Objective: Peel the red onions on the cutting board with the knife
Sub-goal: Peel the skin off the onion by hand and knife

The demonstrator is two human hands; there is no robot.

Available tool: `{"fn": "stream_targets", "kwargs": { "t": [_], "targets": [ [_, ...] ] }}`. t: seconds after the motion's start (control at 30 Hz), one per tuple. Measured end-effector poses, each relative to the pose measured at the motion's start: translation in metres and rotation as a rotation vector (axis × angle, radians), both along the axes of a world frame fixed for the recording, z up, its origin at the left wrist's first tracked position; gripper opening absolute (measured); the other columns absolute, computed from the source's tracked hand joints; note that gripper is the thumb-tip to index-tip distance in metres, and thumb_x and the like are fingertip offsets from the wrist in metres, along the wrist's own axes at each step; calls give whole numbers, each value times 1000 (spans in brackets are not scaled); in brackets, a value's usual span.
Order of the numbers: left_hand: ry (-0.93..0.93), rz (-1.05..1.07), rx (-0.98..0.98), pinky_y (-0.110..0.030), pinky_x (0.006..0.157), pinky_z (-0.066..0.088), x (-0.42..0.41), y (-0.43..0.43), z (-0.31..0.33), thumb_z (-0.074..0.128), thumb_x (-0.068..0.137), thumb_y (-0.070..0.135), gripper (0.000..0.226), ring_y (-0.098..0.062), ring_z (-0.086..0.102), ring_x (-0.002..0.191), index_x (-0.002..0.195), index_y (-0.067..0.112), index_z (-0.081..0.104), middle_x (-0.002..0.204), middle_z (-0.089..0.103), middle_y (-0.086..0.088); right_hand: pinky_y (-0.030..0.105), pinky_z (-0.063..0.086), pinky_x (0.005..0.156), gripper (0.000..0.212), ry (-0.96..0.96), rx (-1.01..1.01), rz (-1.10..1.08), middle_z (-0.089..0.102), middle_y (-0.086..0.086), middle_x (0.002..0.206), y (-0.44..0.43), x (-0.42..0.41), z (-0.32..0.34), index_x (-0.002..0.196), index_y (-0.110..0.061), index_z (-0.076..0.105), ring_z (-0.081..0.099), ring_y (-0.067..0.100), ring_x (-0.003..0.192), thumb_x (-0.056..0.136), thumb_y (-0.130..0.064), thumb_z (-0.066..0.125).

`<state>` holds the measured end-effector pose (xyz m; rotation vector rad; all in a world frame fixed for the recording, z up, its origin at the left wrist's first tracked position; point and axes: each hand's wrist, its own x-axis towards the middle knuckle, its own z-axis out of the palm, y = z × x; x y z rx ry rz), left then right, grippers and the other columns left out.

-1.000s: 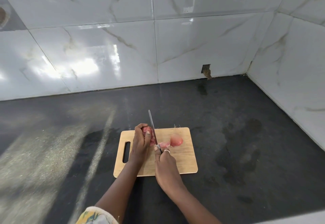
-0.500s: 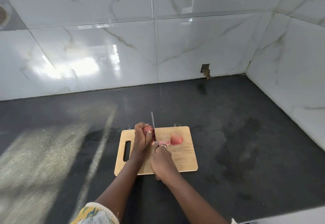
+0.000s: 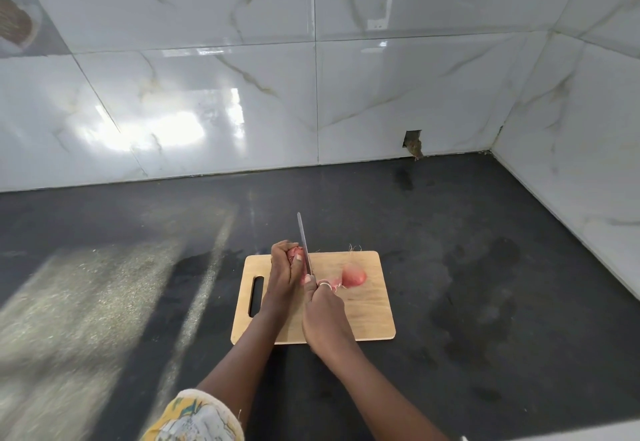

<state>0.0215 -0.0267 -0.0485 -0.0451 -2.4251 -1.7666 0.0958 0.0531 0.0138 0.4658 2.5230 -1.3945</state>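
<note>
Your left hand grasps a red onion over the pale wooden cutting board; your right hand clenches the steel knife. Another peeled pink onion lies to the right.

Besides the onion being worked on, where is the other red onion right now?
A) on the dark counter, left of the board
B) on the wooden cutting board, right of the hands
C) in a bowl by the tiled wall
B: the loose red onion lies on the wooden cutting board, just right of the right hand gripping the knife, while the left hand grips the held onion.
</note>
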Motion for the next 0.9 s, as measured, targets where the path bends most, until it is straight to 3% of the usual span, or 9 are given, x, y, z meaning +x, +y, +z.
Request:
{"fn": "stream_targets", "kwargs": {
  "t": [0.07, 0.2, 0.37, 0.47, 0.5, 0.57, 0.73, 0.8, 0.9],
  "targets": [
    [-2, 7, 15, -8, 79, 34, -1, 0, 0, 36, 82, 37, 36, -17, 45, 100, 110, 13, 36, 111, 45, -6, 41, 49, 88, 54, -4, 26, 3, 59, 10, 116, -2, -1, 3, 115, -9, 50, 59, 28, 103, 101, -47, 16],
    [6, -5, -2, -21, 85, 35, -4, -2, -6, 37, 84, 42, 41, -19, 46, 104, 111, 11, 38, 114, 46, -7, 38, 50, 83, 54, -15, 10, -16, 59, 11, 115, -1, -5, 0, 115, -8, 50, 58, 27, 103, 101, -47, 15],
    [16, 2, -44, -9, 80, 33, -5, -2, -7, 37, 85, 36, 40, -16, 46, 102, 112, 6, 39, 115, 46, -7, 45, 54, 84, 52, -66, -13, -17, 58, 10, 112, 0, -9, -3, 111, -10, 48, 62, 31, 97, 100, -49, 16],
    [32, 6, -58, -2, 79, 33, -4, -1, -6, 36, 85, 34, 42, -15, 45, 101, 114, 3, 38, 114, 45, -8, 32, 53, 59, 52, -135, -73, -20, 58, 12, 107, 5, -13, -7, 114, -9, 46, 61, 26, 78, 100, -50, 17],
    [37, 9, -58, -2, 79, 33, -5, -1, -6, 36, 85, 33, 42, -15, 44, 101, 114, 3, 38, 113, 44, -7, 27, 47, 48, 53, -151, -114, -14, 57, 13, 100, 7, -14, -8, 114, -9, 46, 57, 22, 65, 100, -51, 17],
    [35, 3, -64, -1, 79, 33, -5, -2, -5, 35, 85, 33, 42, -14, 43, 100, 114, 3, 38, 113, 43, -5, 21, 38, 40, 53, -161, -148, -5, 52, 11, 90, 7, -13, -9, 112, -9, 46, 48, 17, 54, 99, -52, 17],
    [23, -25, -56, -10, 79, 31, -2, -1, -1, 35, 84, 34, 35, -14, 43, 100, 111, 13, 35, 114, 41, -4, 23, 42, 41, 53, -163, -32, -6, 54, 12, 116, 2, -13, -10, 118, -8, 46, 62, 30, 83, 100, -48, 16],
    [25, -36, -44, -17, 84, 31, -2, -1, -1, 35, 83, 34, 33, -15, 43, 101, 110, 14, 34, 114, 41, -4, 22, 40, 40, 53, -178, -29, 10, 54, 13, 115, 2, -17, -7, 118, -8, 45, 59, 25, 69, 101, -48, 15],
    [30, -37, -44, -21, 86, 32, -2, 0, 0, 36, 84, 34, 39, -17, 44, 100, 114, 10, 36, 110, 44, -3, 23, 38, 42, 53, -184, -84, 4, 56, 15, 96, 3, -30, -6, 110, -8, 47, 49, 21, 52, 100, -49, 15]
  ]
}}
